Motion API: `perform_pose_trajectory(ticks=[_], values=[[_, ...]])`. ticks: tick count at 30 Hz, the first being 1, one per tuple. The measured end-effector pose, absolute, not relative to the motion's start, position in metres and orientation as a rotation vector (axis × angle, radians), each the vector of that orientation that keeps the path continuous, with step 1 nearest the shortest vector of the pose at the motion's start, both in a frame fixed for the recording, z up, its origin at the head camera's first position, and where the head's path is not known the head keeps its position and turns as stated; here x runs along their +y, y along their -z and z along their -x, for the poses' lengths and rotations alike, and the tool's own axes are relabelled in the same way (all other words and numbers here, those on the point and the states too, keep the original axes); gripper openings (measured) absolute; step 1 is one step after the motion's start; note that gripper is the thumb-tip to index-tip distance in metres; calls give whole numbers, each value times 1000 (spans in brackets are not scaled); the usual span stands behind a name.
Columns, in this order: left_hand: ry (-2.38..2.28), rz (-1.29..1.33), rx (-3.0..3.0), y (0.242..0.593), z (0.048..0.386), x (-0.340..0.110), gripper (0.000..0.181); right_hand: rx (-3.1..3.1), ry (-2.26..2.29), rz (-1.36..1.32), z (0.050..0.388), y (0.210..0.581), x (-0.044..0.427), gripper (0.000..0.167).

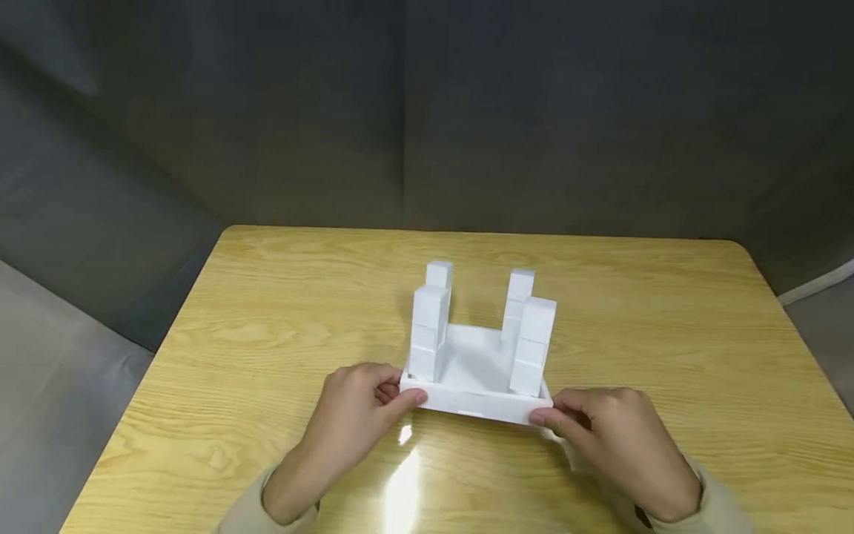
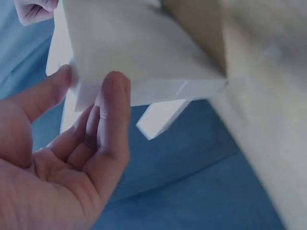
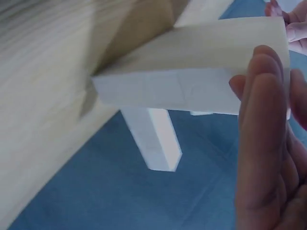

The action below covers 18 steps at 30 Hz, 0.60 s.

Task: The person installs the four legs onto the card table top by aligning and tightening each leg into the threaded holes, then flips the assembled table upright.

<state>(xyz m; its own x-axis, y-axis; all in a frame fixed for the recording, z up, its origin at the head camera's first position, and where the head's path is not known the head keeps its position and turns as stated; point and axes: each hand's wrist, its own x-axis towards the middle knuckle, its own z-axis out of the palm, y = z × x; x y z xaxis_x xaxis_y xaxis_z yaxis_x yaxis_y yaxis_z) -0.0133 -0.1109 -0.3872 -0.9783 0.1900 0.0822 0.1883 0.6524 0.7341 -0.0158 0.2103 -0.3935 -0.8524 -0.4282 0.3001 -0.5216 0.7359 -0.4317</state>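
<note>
A white shallow tray with low walls has several square white posts standing at its corners, such as the near left post and the near right post. My left hand pinches its near left corner, thumb on the front wall and fingers at the side. At the near right corner, my right hand pinches it the same way. The wrist views show the plain underside tilted, near edge raised off the table and far edge at the wood. A post sticks out beyond the wall.
The wood-grain table has rounded far corners and a bright reflection in front of the tray. Dark grey fabric hangs behind the table and along its sides.
</note>
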Motion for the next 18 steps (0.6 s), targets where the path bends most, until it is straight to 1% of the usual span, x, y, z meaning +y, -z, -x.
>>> perform_pose_trajectory(ticks=[4, 7, 11, 13, 16, 18], values=[[-1188, -418, 2909, 373, 9, -112, 22, -2760, -808, -774, 14, 381, 212, 43], [-1102, -478, 2910, 362, 14, -114, 33, -2748, -850, -832, 21, 373, 215, 43], [-1015, -518, 2827, 347, 33, -119, 49, -2811, -869, -913, 42, 358, 219, 40], [-1000, -521, 2761, 341, 46, -120, 51, -2905, -882, -905, 55, 349, 221, 34], [-997, -499, 2686, 333, 65, -120, 49, -3052, -949, -856, 72, 338, 222, 22], [-967, -469, 2675, 330, 75, -117, 51, -3131, -996, -818, 82, 333, 222, 19]])
